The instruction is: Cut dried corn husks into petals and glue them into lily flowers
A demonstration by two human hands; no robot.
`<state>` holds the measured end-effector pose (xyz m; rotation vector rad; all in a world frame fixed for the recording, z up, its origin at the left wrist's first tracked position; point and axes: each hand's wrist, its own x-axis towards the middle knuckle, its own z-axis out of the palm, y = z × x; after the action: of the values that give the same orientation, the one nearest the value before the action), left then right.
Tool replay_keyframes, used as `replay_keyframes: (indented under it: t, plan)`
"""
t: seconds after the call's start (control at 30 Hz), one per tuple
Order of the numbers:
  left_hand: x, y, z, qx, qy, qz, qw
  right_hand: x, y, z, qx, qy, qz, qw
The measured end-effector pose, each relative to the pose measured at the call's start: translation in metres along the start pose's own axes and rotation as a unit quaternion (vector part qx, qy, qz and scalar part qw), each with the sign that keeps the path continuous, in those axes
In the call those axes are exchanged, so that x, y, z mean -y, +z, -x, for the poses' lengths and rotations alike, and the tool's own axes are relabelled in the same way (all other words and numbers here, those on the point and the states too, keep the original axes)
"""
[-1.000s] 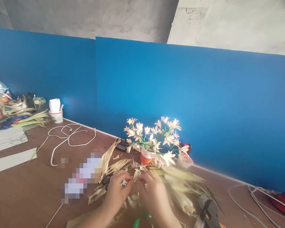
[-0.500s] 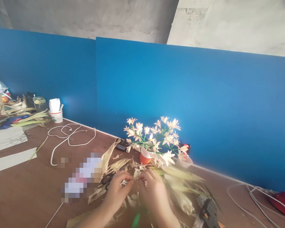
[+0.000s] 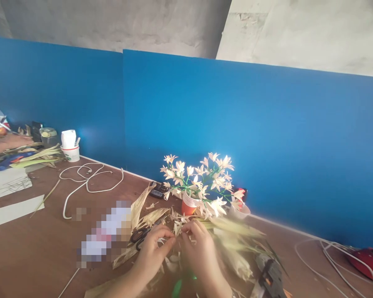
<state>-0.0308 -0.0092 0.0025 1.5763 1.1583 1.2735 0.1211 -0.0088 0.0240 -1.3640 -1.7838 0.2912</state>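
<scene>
My left hand (image 3: pixel 155 246) and my right hand (image 3: pixel 202 246) are close together over scraps of pale husk, fingertips pinched. Whatever lies between the fingers is too small to make out. Directly behind them, cream husk flowers (image 3: pixel 218 181) on green stems stand in an orange and white paper cup (image 3: pixel 189 207). Black-handled scissors (image 3: pixel 139 236) lie beside my left hand, partly covered by it. Pale green corn husks (image 3: pixel 236 252) spread to the right of my right hand.
A dark tool (image 3: pixel 272 275) lies at the lower right, near white cables (image 3: pixel 335 265) and a red object (image 3: pixel 362 263). At the left are another white cable (image 3: pixel 87 182), a white cup (image 3: pixel 71 154), paper strips (image 3: pixel 15 212) and another person's hand (image 3: pixel 10 142). A blue partition (image 3: pixel 251 124) stands behind.
The other person's hand at the far left has come further into view, reaching right over the husks. My hands keep nearly the same pinched pose. The whole scene has shifted slightly left.
</scene>
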Motion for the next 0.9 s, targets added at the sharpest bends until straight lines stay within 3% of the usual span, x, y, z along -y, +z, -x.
replay_keyframes:
  t: [0.2,0.5,0.77,0.9]
  plan:
    - [-0.002,-0.001,-0.002,0.015,-0.007,0.030,0.999,-0.003,0.003,0.001,-0.011,0.032,-0.051,0.998]
    - [-0.005,-0.001,-0.002,0.044,-0.018,0.073,0.996,-0.004,0.005,0.002,0.015,0.148,-0.163,0.975]
    - [-0.002,0.000,-0.003,0.033,-0.020,0.079,0.996,-0.016,0.017,0.002,0.017,0.214,-0.323,0.922]
    - [-0.002,-0.002,-0.003,0.012,-0.004,0.064,0.998,-0.014,0.012,-0.003,0.048,0.259,-0.313,0.913]
